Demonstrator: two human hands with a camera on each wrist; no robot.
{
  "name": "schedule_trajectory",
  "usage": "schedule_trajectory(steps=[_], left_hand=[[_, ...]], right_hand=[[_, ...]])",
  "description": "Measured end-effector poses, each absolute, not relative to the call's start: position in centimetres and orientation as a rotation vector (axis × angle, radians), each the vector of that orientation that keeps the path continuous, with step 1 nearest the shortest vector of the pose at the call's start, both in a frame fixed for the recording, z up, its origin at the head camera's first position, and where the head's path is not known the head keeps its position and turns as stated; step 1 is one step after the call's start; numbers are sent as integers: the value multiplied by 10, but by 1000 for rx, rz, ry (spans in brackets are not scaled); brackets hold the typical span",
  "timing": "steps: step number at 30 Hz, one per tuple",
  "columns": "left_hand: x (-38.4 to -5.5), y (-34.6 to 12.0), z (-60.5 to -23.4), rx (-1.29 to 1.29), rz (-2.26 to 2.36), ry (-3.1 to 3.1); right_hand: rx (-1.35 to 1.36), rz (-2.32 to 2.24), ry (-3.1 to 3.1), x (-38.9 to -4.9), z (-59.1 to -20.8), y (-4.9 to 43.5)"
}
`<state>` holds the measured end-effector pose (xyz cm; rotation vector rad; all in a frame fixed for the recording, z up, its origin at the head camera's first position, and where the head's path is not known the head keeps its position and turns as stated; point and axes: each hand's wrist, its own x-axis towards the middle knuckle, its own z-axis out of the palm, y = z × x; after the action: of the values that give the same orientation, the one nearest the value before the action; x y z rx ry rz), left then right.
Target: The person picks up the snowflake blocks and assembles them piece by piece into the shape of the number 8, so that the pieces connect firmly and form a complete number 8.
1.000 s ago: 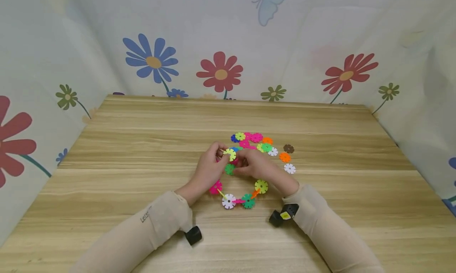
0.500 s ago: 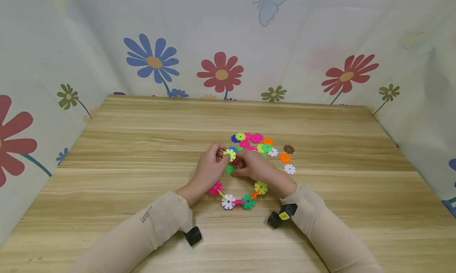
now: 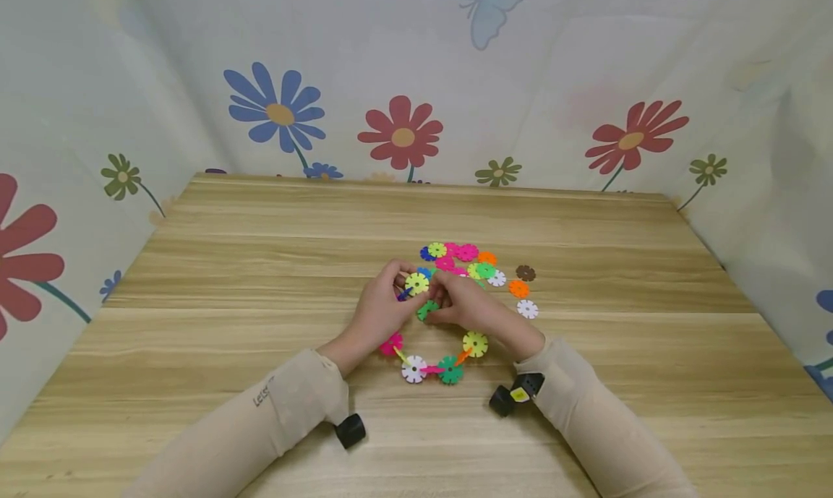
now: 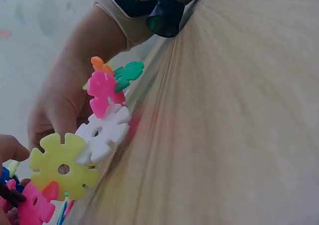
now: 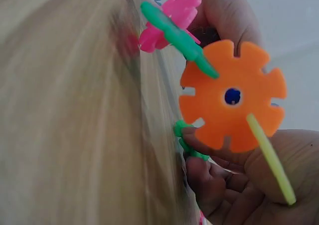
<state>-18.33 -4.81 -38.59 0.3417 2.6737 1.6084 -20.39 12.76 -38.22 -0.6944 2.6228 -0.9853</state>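
Small plastic snowflake discs with notched rims are linked edge-to-face into a curved chain, with a white disc (image 3: 413, 368) and a dark green disc (image 3: 450, 370) at its near side. My left hand (image 3: 377, 306) pinches the chain's far left part, where a yellow disc (image 3: 416, 284) faces up beside a dark blue disc (image 3: 405, 294). Close beside it, my right hand (image 3: 470, 301) pinches a green disc (image 3: 427, 311) between thumb and fingers, also seen as a green disc (image 5: 192, 147) in the right wrist view. An orange disc (image 5: 249, 80) of the chain hangs before that hand.
Beyond the hands lies a loose cluster of discs, among them a pink disc (image 3: 466, 252). To its right are a brown disc (image 3: 526, 272), an orange disc (image 3: 518, 289) and a white disc (image 3: 528, 309). A flowered cloth (image 3: 312, 35) surrounds the wooden table (image 3: 260, 230).
The yellow disc has turned more fully into view, and a dark blue disc now shows by the left fingers. The green disc has shifted slightly right. Both hands stay nearly in place.
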Motion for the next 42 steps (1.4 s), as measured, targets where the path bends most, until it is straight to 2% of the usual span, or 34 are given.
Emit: schedule_trajectory(steps=[8, 26, 42], left_hand=[[-185, -50, -387, 343, 1594, 2667], [-190, -52, -388, 375, 1554, 2661], [-190, -52, -384, 376, 1568, 2570]], right_hand=[[-630, -1082, 2655, -203, -377, 136], [-862, -1031, 2943, -194, -367, 135], [-867, -1104, 2991, -194, -375, 129]])
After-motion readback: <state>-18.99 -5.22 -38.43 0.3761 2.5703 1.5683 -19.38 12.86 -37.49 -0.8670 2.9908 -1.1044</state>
